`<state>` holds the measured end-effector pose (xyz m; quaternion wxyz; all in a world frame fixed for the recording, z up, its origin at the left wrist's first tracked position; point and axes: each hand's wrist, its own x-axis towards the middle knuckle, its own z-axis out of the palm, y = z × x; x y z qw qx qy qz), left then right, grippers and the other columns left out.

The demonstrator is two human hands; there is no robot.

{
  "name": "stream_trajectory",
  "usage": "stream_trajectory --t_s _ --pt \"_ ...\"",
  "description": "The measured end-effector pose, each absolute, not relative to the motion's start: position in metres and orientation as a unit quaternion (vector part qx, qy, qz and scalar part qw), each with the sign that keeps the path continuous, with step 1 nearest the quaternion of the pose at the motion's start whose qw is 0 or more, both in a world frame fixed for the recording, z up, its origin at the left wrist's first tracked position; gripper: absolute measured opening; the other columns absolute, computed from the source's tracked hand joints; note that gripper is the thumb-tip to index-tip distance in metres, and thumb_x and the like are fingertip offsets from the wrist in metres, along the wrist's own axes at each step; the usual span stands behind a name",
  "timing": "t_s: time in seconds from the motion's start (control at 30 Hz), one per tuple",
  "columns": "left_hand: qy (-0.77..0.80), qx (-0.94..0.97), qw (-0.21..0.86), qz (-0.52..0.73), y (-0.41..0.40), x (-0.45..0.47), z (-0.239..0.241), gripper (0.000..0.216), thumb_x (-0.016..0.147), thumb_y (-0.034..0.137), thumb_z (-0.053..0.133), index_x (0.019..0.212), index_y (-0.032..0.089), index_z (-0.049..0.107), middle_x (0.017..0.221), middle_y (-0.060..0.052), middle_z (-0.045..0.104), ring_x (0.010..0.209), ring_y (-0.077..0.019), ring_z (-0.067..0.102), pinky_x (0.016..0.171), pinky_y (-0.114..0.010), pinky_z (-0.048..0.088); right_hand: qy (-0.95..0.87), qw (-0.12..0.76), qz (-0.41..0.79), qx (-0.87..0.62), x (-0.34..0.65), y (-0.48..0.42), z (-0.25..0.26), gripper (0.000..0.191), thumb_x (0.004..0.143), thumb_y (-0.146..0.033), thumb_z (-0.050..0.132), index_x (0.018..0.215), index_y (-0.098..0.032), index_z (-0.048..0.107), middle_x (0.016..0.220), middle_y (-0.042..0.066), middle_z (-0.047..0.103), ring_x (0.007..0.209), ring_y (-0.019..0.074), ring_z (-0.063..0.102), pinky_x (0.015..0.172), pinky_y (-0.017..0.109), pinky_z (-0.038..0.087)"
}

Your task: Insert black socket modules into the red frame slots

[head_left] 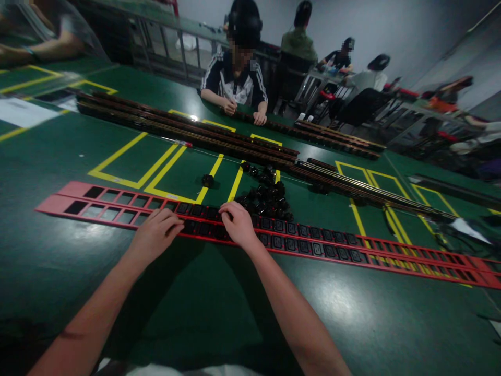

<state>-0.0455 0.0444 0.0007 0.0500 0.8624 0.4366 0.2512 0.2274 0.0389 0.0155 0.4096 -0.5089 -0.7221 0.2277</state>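
A long red panel (pixel 430 244) with two rows of rectangular openings lies slantwise across the table. Black power sockets (pixel 303 230) fill its middle stretch, while openings at both ends are bare. My left hand (pixel 158 230) is over the near row, left of the filled part, with fingers curled in and thumb close to them. Bent over the rows a little to the right is my right hand (pixel 237 222), its fingers drawn together at the sockets. Whatever either set of fingertips grips is hidden. Just beyond the panel, loose black sockets (pixel 270 196) form a pile, and a single socket (pixel 207 180) sits apart.
Long dark rails (pixel 188 130) run across the green table (pixel 219 324) behind the pile. A red-handled screwdriver (pixel 182 143) lies alongside them. Yellow tape (pixel 117 179) marks out boxes. Across the table a person (pixel 238 78) rests both hands by another rail; others sit farther back.
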Motion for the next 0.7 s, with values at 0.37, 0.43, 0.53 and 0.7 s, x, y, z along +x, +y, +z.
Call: stream_trajectory --t_s 0.37,0.43,0.53,0.7 --pt "0.462 0.810 0.037 0.360 0.053 -0.048 -0.015 0.033 0.099 0.018 0.043 0.122 0.015 0.066 0.127 -0.014 0.066 0.121 -0.0273 0.060 0.107 -0.046 0.049 -0.723 0.403 0.229 -0.512 0.228 0.040 0.015 0.018 0.090 -0.010 0.051 0.085 -0.021 0.065 0.101 0.006 0.070 0.100 0.0196 0.064 0.095 0.034 0.050" --pt "0.460 0.818 0.038 0.343 0.055 -0.048 -0.018 0.036 0.098 0.015 0.042 0.123 0.016 0.067 0.130 -0.012 0.067 0.123 -0.0276 0.060 0.109 -0.049 0.048 -0.723 0.405 0.228 -0.511 0.228 0.040 0.015 0.018 0.090 -0.010 0.051 0.086 -0.021 0.065 0.101 0.006 0.070 0.100 0.0194 0.064 0.095 0.034 0.050" --pt "0.463 0.819 0.037 0.336 0.058 -0.047 -0.021 0.036 0.095 0.013 0.043 0.118 0.017 0.070 0.126 -0.010 0.071 0.118 -0.0268 0.063 0.107 -0.048 0.051 -0.723 0.410 0.227 -0.508 0.228 0.039 0.015 0.018 0.090 -0.010 0.051 0.086 -0.020 0.065 0.100 0.006 0.070 0.099 0.0196 0.064 0.094 0.034 0.050" --pt "0.481 0.805 0.028 0.347 0.056 -0.043 -0.019 0.033 0.095 0.017 0.043 0.111 0.017 0.072 0.119 -0.011 0.072 0.111 -0.0272 0.065 0.101 -0.048 0.054 -0.725 0.393 0.227 -0.518 0.227 0.039 0.017 0.019 0.090 -0.008 0.051 0.086 -0.020 0.065 0.101 0.005 0.070 0.100 0.0189 0.064 0.094 0.033 0.050"
